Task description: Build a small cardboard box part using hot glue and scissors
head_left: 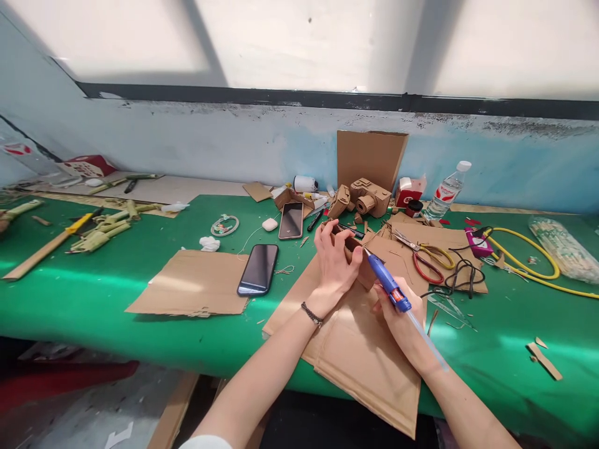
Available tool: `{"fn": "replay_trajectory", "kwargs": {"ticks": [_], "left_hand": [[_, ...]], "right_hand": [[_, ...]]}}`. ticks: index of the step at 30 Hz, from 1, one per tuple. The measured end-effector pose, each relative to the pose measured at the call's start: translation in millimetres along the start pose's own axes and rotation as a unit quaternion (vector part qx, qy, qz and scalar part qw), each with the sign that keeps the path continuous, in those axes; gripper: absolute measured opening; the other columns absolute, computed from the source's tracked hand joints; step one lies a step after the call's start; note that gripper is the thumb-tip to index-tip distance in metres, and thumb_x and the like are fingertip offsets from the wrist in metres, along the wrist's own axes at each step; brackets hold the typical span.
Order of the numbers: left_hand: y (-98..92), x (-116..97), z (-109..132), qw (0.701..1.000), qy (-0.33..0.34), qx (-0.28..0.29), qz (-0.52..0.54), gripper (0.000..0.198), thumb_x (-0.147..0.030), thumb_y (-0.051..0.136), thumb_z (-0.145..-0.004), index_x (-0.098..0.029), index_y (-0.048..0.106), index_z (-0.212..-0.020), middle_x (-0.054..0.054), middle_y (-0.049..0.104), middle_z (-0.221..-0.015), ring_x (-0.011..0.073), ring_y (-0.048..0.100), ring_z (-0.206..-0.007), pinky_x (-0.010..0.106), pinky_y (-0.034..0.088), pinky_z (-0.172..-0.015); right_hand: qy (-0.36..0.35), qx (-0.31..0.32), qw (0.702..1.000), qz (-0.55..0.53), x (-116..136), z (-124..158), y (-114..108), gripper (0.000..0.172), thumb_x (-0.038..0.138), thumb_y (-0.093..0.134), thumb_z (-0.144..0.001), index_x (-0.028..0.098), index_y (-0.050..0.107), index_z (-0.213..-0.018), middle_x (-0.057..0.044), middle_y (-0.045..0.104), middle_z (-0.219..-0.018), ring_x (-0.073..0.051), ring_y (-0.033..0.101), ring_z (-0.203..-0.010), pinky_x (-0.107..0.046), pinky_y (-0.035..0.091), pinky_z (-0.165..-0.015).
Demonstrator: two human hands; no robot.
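Note:
My right hand [397, 312] is closed around a blue hot glue gun [386, 279], with a clear glue stick [428, 342] jutting from its back end. Its nozzle touches or nearly touches the edge of a small cardboard box piece [354, 244]. My left hand [336, 259] grips that piece from the left, fingers bent over its wall, and hides much of it. Beneath both hands lies a large cardboard sheet [365, 368], which overhangs the table's front edge. Behind them stand a cardboard model camera [370, 196] and a smaller cardboard part [340, 201].
Scissors [421, 249] lie on cardboard to the right, near a black cord [461, 268] and a yellow cable [552, 252]. A water bottle [447, 190] stands behind. Two phones, one dark phone [257, 269] and another phone [291, 220], lie left of my hands, beside a cardboard sheet [196, 280].

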State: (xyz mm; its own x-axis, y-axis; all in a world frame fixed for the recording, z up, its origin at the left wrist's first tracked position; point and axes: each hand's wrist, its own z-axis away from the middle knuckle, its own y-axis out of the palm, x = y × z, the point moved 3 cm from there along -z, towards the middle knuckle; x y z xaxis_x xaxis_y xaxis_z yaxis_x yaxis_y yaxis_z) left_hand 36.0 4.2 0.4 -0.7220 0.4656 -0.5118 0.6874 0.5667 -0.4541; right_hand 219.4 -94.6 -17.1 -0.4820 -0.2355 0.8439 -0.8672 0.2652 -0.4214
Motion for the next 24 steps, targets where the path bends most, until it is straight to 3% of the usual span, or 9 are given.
{"fn": "replay_trajectory", "kwargs": {"ticks": [4,11,24], "left_hand": [[0.2,0.8,0.3,1.000,-0.008,0.004,-0.005,0.032,-0.050,0.057,-0.111,-0.027,0.068,-0.130,0.016,0.053,-0.167,0.0390,0.040,-0.163,0.065,0.040,-0.135],[0.1,-0.3,0.6,1.000,-0.005,0.003,-0.002,0.031,-0.049,0.057,-0.110,-0.027,0.068,-0.130,0.016,0.053,-0.166,0.0390,0.040,-0.163,0.065,0.040,-0.135],[1.3,0.5,0.0,1.000,-0.005,-0.002,-0.002,0.030,-0.048,0.061,-0.108,-0.028,0.069,-0.128,0.016,0.053,-0.166,0.0395,0.041,-0.163,0.065,0.039,-0.136]], "right_hand": [[0.009,0.012,1.000,-0.027,4.1,0.9,-0.5,0.036,0.062,0.068,-0.112,0.027,0.073,-0.106,0.002,0.075,-0.068,-0.022,0.075,-0.060,-0.034,0.060,-0.068],[0.029,0.019,0.999,-0.041,3.7,-1.4,-2.4,0.038,0.064,0.067,-0.111,0.027,0.070,-0.100,0.002,0.074,-0.070,-0.020,0.074,-0.060,-0.031,0.056,-0.062],[0.024,0.002,1.000,-0.002,0.7,-2.5,-1.6,0.040,0.065,0.066,-0.110,0.029,0.063,-0.091,0.004,0.071,-0.063,-0.019,0.068,-0.055,-0.030,0.051,-0.062]]}}
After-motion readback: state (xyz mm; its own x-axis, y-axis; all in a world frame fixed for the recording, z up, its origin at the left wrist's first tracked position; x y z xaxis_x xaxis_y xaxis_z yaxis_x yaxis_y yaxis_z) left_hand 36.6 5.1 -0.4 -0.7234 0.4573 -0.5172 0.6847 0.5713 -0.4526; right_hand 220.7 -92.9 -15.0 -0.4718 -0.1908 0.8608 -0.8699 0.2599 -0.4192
